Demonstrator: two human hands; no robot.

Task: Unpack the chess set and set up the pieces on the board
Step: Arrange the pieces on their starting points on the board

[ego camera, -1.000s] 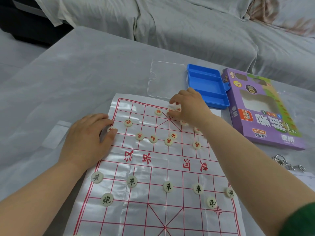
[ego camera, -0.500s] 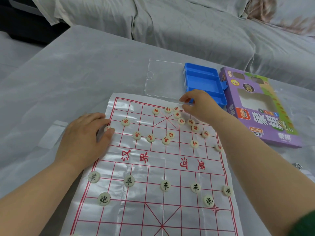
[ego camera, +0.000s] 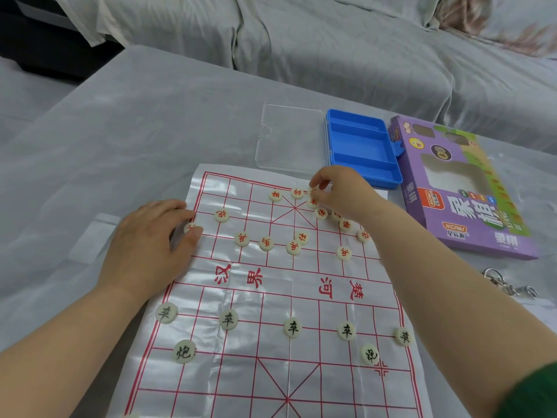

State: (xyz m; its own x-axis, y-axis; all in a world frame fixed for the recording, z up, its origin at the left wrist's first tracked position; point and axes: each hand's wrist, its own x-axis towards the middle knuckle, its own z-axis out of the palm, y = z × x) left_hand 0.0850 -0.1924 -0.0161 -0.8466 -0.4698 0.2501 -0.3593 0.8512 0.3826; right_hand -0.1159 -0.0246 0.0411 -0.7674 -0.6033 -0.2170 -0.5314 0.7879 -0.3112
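Head view: right hand fingertips curled, pinching a red piece on the board's far row. Fingers straight, left hand lies flat on the left edge, second piece touching its thumb.

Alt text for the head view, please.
The right hand pinches a red-lettered piece at the far edge of a paper board, while the left hand rests on its left edge. Other red pieces lie scattered on the far half; black-lettered pieces stand in rows on the near half. A blue tray, clear lid and purple box lie beyond, to the right.
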